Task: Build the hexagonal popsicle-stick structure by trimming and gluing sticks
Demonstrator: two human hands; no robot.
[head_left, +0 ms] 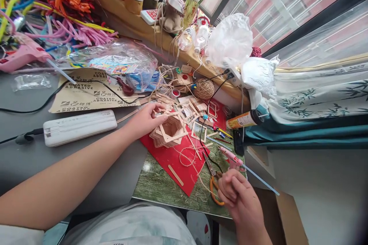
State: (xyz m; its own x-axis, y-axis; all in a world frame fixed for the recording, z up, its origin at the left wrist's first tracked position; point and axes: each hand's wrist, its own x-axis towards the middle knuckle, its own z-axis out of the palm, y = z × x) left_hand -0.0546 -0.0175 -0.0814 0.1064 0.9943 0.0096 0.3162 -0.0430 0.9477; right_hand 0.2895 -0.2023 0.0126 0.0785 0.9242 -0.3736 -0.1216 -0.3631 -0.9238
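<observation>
My left hand (149,120) reaches to the upper left side of a stacked wooden-stick structure (169,132), fingers curved and apart, touching its edge or just over it. That structure stands on a red sheet (184,168). A thin twine (198,174) runs from around the structure toward my right hand (237,191), whose fingers are closed in a pinch on it at the lower right. Beside that hand are orange-handled scissors (213,185) and a pink glue gun (230,157) with a blue-white stick. A loose wooden stick (175,175) lies on the red sheet.
A white power box (80,127) and sandpaper sheet (83,93) are at the left. Behind are a twine ball (203,89), plastic bags, paint jars (133,2) and colourful pipe cleaners (71,26). A drink cup (243,119) lies at the right; black cables cross the work surface.
</observation>
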